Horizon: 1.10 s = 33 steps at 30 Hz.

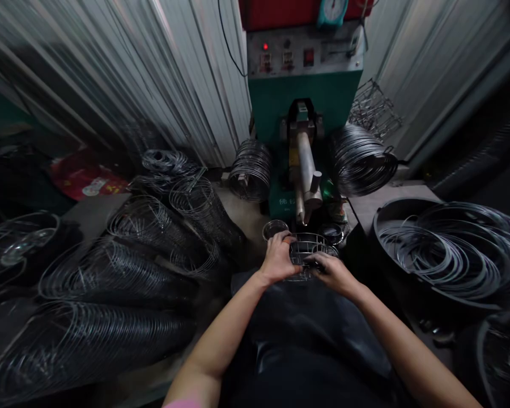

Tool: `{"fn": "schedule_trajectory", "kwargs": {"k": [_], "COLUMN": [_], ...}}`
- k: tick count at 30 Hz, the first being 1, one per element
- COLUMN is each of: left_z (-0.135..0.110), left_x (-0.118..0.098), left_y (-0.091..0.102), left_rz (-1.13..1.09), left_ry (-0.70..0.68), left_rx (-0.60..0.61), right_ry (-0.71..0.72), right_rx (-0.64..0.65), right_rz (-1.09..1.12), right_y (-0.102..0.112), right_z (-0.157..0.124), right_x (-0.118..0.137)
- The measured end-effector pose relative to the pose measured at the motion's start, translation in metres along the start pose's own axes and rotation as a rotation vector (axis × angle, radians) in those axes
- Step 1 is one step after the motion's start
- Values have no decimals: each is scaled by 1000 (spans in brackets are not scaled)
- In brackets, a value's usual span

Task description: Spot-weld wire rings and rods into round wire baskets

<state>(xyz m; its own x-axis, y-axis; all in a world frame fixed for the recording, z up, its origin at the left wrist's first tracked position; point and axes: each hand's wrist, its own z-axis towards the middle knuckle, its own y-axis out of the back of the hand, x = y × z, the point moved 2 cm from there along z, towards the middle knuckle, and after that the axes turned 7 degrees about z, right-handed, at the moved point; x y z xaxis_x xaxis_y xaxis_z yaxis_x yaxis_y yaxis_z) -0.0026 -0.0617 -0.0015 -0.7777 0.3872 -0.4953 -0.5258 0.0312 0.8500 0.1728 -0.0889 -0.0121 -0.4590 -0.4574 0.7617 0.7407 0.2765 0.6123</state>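
A round wire basket (308, 245) is between my hands, over my lap and in front of the machine. My left hand (278, 258) grips its left side, with the thumb toward the near rim. On the right side, my right hand (328, 271) has its fingers curled in on the wire. What the right fingertips pinch is too small to make out. Just beyond the basket, the metal tip of the spot welder (305, 212) points down toward me.
Stacked wire rings (114, 272) lie in rows on the left. A black tub (433, 289) of loose wire rings stands at the right. Ring bundles hang on the left (250, 170) and right (361, 158) of the machine. Corrugated metal wall (187, 68) rises behind.
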Motion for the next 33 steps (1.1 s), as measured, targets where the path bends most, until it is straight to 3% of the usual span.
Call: {"fn": "schedule_trajectory", "kwargs": {"k": [20, 27, 33], "left_z": [32, 50, 56], "left_x": [17, 19, 13], "left_y": [1, 0, 1], "left_rz": [-114, -109, -7], "left_ry": [-2, 34, 75], "left_rx": [-14, 21, -28], "right_ry": [75, 42, 27], "right_rx": [-108, -147, -205], "right_rz": [-51, -90, -122], "right_y": [7, 14, 14], "right_z": [29, 39, 43], "right_x": [-4, -14, -21]}}
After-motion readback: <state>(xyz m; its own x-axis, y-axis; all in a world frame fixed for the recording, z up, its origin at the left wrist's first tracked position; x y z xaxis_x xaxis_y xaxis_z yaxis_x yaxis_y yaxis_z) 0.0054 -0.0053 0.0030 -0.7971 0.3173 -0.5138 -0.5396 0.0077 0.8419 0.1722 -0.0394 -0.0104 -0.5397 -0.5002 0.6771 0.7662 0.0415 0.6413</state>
